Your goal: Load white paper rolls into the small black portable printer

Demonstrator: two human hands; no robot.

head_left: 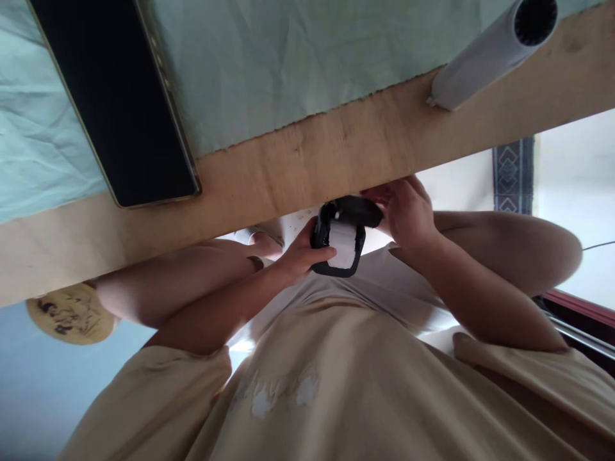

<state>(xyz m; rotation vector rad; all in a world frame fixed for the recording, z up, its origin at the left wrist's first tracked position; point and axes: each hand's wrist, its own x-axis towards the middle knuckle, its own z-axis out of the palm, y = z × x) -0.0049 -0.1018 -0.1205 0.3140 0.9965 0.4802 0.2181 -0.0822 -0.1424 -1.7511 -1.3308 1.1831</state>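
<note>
Below the table edge, my left hand (pixel 302 254) grips a small black case-like object (pixel 354 264) with rounded corners and a white panel (pixel 342 243) inside its frame. The thumb lies across the white panel. My right hand (pixel 410 214) is closed at the end of a dark, rounded flap (pixel 358 211) over the top of that object. Whether the flap is joined to the case I cannot tell. The right fingertips are in shadow and partly hidden.
Above my hands runs a wooden table edge (pixel 307 153) with a pale green cloth (pixel 288 64). A black-screened phone (pixel 115 102) lies at the left. A white tube (pixel 485 61) stands at the right. My legs are below, beside a round patterned stool seat (pixel 72 314).
</note>
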